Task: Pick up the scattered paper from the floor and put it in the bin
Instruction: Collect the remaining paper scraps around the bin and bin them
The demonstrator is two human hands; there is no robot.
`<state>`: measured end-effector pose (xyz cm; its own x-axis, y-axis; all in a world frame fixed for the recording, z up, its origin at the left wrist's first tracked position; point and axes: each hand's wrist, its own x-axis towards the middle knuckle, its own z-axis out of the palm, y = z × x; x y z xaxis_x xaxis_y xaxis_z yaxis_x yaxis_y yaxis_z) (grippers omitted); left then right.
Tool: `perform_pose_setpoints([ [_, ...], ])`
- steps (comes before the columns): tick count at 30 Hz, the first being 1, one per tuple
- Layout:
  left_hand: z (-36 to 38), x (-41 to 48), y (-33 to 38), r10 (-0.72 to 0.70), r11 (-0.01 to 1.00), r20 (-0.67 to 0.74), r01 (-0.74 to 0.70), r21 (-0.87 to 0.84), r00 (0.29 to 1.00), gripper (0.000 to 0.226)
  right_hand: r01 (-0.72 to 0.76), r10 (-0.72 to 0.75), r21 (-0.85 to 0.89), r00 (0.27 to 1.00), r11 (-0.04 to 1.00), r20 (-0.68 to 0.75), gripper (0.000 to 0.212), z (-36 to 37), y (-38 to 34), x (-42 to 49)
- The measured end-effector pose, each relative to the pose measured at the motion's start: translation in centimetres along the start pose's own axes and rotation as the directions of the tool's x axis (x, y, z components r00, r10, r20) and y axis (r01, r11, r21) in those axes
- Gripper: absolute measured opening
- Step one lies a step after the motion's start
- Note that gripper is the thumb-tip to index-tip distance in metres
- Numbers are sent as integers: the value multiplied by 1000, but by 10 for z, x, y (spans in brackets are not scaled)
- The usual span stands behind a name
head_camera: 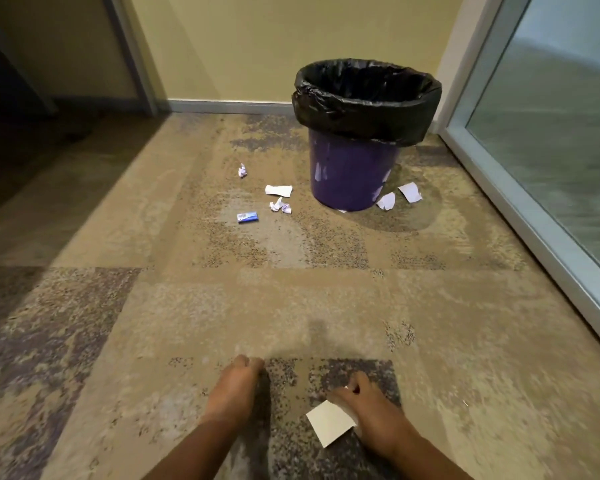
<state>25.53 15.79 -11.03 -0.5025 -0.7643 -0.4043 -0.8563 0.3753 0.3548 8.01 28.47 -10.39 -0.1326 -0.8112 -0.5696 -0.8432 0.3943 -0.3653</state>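
A purple bin (352,168) with a black liner stands on the carpet by the far wall. Scattered around its base are white paper scraps: a crumpled ball (243,171), a folded strip (278,190), a crumpled pair (280,205), two torn sheets (400,197) to its right, and a small blue carton (247,217). Low in the view, my right hand (368,407) is closed on a flat white sheet of paper (330,423). My left hand (238,382) reaches forward with fingers curled, nothing visible in it.
Patterned beige and purple carpet (291,289) covers the floor. A frosted glass panel with a metal frame (548,188) runs along the right side. A yellow wall (257,46) lies behind the bin, and a dark doorway (21,109) opens at left.
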Motion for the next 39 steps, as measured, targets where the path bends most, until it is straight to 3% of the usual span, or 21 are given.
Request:
perform_pose_setpoints([
  [4, 3, 13, 8, -23, 1000, 35, 24, -17, 999, 28, -4, 37, 228, 989, 974, -141, 38, 6, 2, 11],
  [7, -5, 25, 18, -33, 994, 55, 38, -102, 998, 28, -57, 210, 500, 944, 864, -255, 27, -2, 0, 18],
  [13, -47, 46, 39, -8, 976, 7, 9, -216, 1000, 37, -187, 543, 750, 799, 634, -259, 39, -47, 11, 30],
  [16, -82, 54, 61, 38, 961, -85, -60, -269, 996, 45, -136, 612, 834, 743, 535, -271, 17, -93, 5, 35],
  [17, -94, 56, 69, 63, 953, -111, -93, -289, 992, 44, -111, 628, 842, 718, 528, -299, 8, -109, 1, 38],
  [20, -129, 62, 92, 95, 931, -178, -151, -331, 979, 38, -31, 627, 855, 693, 517, -355, 15, -156, -13, 41],
  [22, -149, 65, 106, 95, 918, -216, -169, -360, 972, 35, 68, 633, 899, 687, 433, -357, 30, -185, -22, 43],
  [25, -179, 63, 127, 100, 891, -265, -205, -406, 959, 34, 131, 647, 916, 670, 379, -364, 34, -220, -35, 43],
  [28, -211, 62, 145, 102, 843, -294, -239, -481, 950, 34, 214, 648, 938, 679, 274, -344, 31, -253, -49, 39],
  [31, -237, 63, 159, 99, 792, -327, -273, -546, 940, 34, 263, 605, 933, 711, 245, -359, 28, -283, -60, 34],
  [34, -256, 69, 175, 102, 735, -346, -305, -605, 933, 35, 331, 644, 928, 676, 171, -359, 12, -309, -68, 24],
  [36, -262, 72, 186, 105, 707, -344, -313, -634, 933, 37, 351, 668, 923, 650, 158, -362, 32, -324, -69, 21],
  [39, -264, 80, 199, 116, 681, -350, -331, -654, 930, 38, 389, 680, 914, 640, 115, -358, 36, -347, -62, 26],
])
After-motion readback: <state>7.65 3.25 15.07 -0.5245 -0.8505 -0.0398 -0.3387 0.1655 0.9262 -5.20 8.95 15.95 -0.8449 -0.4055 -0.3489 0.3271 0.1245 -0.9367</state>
